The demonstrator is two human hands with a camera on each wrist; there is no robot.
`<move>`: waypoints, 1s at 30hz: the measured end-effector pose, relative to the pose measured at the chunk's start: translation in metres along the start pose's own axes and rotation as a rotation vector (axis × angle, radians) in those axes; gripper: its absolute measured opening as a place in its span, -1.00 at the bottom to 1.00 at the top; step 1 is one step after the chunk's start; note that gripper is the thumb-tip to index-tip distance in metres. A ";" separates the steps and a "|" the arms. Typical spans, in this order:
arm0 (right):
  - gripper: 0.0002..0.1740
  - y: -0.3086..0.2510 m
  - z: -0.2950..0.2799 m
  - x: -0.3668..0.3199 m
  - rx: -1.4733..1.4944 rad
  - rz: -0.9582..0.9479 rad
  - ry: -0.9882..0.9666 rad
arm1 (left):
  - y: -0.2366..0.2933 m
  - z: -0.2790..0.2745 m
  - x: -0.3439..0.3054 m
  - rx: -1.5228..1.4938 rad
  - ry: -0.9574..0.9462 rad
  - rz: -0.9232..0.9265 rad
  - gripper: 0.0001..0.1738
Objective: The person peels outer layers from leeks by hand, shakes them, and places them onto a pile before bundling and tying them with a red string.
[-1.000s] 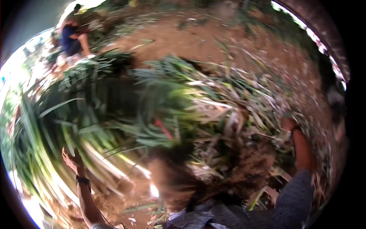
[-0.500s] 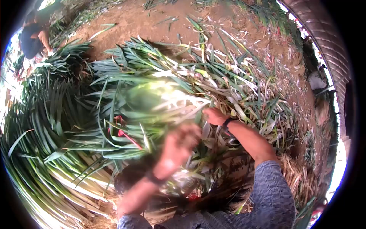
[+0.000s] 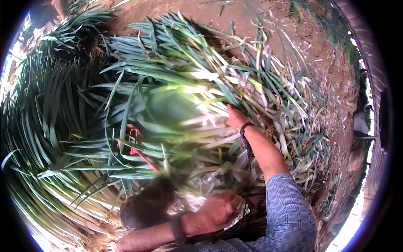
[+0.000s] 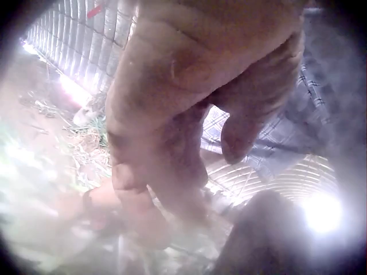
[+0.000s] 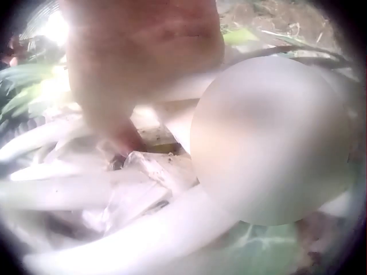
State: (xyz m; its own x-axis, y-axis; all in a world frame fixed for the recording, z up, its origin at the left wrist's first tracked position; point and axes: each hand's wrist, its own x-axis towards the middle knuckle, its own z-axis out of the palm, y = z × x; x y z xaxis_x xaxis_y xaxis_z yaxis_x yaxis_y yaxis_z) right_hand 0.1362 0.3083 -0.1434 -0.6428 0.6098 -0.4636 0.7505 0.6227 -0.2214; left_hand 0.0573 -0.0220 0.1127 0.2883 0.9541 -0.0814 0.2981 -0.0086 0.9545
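In the head view my right hand (image 3: 236, 117) reaches in among the white stalk ends of long green onions (image 3: 205, 75) piled in the middle. The right wrist view shows its curled fingers (image 5: 129, 134) on white stalks (image 5: 143, 229), with loose pale skins around them; a blurred disc hides part of this view. Low in the head view, close to the body, is my left hand (image 3: 218, 210). Its fingers (image 4: 140, 195) hang loosely bent in the left wrist view, with no object showing between them and the thumb.
A thick row of green onions (image 3: 46, 138) lies on the left, roots toward me. A thin red strip (image 3: 145, 158) lies among the leaves. Peeled leaves and trimmings (image 3: 289, 105) litter the right, with bare soil (image 3: 168, 6) behind. Part of another person (image 3: 42, 14) shows at far left.
My right hand has come from the far right into the middle pile of stalks. The left hand has swung from the left row across toward the body. The view has turned and tilted down.
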 end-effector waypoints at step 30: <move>-0.49 -0.055 -0.153 -0.398 -0.295 0.085 -0.193 | -0.051 0.089 -0.023 -1.116 0.339 0.004 -0.56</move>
State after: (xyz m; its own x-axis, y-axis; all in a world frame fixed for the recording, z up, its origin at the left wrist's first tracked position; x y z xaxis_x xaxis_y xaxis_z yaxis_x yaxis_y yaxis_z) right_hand 0.3269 0.1065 0.1848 -0.5180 0.5793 -0.6294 0.7051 0.7058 0.0693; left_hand 0.1162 -0.0704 0.0405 -0.0208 0.9872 -0.1578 -0.7170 0.0953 0.6905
